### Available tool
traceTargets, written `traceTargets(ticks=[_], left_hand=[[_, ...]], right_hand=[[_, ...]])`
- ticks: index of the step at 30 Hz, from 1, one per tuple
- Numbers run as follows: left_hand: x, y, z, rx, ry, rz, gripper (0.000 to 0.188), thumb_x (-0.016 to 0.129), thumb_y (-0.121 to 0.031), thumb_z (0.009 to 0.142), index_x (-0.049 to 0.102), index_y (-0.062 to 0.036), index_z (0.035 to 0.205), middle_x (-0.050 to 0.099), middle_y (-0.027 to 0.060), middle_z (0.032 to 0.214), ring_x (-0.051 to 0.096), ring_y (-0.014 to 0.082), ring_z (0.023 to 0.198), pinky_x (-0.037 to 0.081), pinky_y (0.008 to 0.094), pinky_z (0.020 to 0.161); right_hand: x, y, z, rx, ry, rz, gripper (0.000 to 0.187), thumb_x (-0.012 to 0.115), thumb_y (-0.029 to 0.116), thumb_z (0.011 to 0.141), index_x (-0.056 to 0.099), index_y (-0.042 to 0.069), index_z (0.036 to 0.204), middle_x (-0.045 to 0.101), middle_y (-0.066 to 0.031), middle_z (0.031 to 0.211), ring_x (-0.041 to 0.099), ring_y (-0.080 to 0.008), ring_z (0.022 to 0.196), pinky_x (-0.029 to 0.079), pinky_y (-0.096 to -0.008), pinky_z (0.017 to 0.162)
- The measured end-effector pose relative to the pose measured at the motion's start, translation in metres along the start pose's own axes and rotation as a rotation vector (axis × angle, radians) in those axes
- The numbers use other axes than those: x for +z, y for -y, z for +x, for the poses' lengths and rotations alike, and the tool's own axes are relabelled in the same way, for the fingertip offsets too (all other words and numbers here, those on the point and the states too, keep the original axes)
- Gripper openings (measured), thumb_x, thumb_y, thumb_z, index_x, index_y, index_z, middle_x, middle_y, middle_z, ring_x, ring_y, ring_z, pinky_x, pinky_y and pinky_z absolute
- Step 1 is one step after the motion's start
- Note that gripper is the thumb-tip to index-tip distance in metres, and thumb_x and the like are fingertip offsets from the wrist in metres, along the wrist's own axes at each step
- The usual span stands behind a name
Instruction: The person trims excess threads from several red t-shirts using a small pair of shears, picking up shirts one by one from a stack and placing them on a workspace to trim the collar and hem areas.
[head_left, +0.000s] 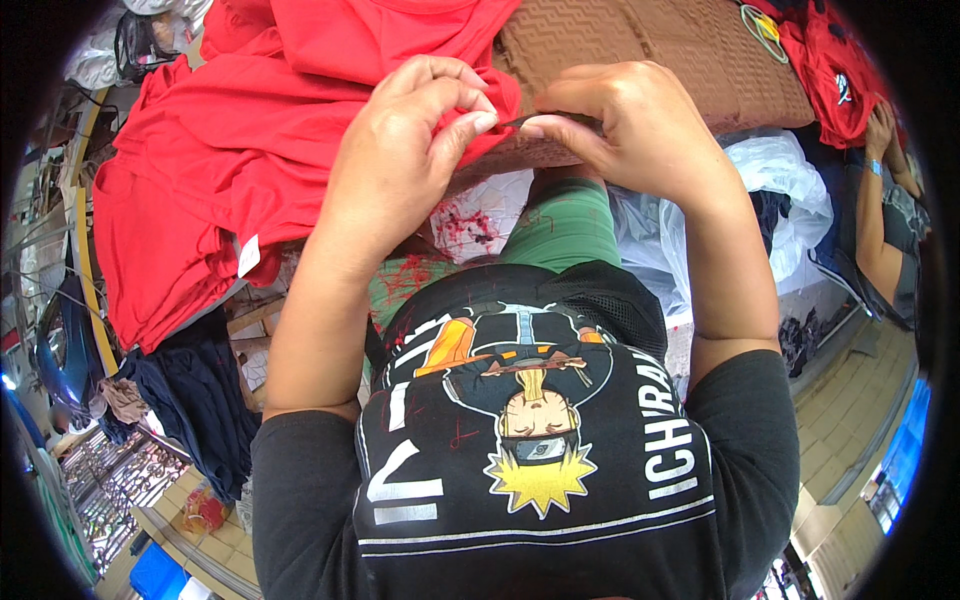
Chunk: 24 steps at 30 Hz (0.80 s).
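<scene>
A black T-shirt [540, 430] is worn by the seated person. The red cloth [250, 160] is draped in folds beyond the lap, over the left part of the brown pad [650, 50]. A clear plastic bag [780, 160] is placed below the pad at the right; dark blue cloth [190, 390] is hung below the red cloth at the left. The lap is covered by green shorts [565, 220]. The left hand [415, 130] is curled over the red cloth's edge, thumb and fingertips set close together; whether cloth is pinched there cannot be told from this view. A thin dark object [560, 119] is pinched between thumb and forefinger of the right hand [625, 125], its tip directed at the left fingertips. A white tag [249, 256] is attached at the red cloth's lower edge. Red thread scraps [465, 225] are scattered between the legs.
</scene>
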<state>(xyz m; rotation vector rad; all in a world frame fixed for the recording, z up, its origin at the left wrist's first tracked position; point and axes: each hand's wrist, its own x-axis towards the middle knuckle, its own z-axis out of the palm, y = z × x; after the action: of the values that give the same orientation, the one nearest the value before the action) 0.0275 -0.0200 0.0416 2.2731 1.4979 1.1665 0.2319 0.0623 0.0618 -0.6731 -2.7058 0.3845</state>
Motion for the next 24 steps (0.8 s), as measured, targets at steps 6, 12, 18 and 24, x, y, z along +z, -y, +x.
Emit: traceTargets(ticks=[6, 12, 18, 24], left_hand=[[-0.044, -0.010, 0.005, -0.064, 0.389, -0.558, 0.023, 0.075, -0.019, 0.077, 0.063, -0.0002, 0.080, 0.061, 0.0086, 0.074, 0.061, 0.0175, 0.071, 0.046, 0.0275, 0.064], [0.020, -0.008, -0.010, -0.060, 0.119, 0.363, 0.042, 0.076, -0.014, 0.076, 0.057, -0.0060, 0.113, 0.065, 0.0099, 0.091, 0.062, 0.0166, 0.077, 0.049, 0.0305, 0.071], [0.019, 0.010, -0.012, -0.601, 0.074, -0.495, 0.044, 0.065, -0.002, 0.086, 0.048, -0.0019, 0.127, 0.063, 0.0040, 0.096, 0.060, 0.0080, 0.085, 0.048, 0.0220, 0.075], [0.012, 0.010, -0.012, -0.607, 0.018, -0.705, 0.045, 0.062, 0.002, 0.087, 0.046, -0.0003, 0.128, 0.061, 0.0062, 0.105, 0.059, 0.0088, 0.090, 0.047, 0.0224, 0.082]], right_hand=[[-0.006, -0.011, -0.010, 0.080, -0.211, 0.213, 0.022, 0.067, 0.019, 0.085, 0.065, -0.002, 0.092, 0.064, -0.0147, 0.079, 0.062, -0.0261, 0.070, 0.048, -0.0326, 0.064], [0.014, -0.020, -0.014, 0.289, -0.294, 0.406, 0.023, 0.069, 0.017, 0.086, 0.065, -0.002, 0.100, 0.065, -0.0039, 0.084, 0.059, -0.0111, 0.078, 0.047, -0.0261, 0.069], [0.051, -0.029, -0.017, 0.388, -0.187, 0.639, 0.039, 0.076, 0.019, 0.079, 0.066, 0.002, 0.113, 0.064, -0.0033, 0.100, 0.059, -0.0111, 0.093, 0.046, -0.0261, 0.084], [0.084, 0.000, -0.002, 0.441, -0.184, 1.070, 0.035, 0.078, 0.023, 0.078, 0.069, 0.001, 0.104, 0.070, -0.0081, 0.095, 0.064, -0.0117, 0.088, 0.051, -0.0275, 0.076]])
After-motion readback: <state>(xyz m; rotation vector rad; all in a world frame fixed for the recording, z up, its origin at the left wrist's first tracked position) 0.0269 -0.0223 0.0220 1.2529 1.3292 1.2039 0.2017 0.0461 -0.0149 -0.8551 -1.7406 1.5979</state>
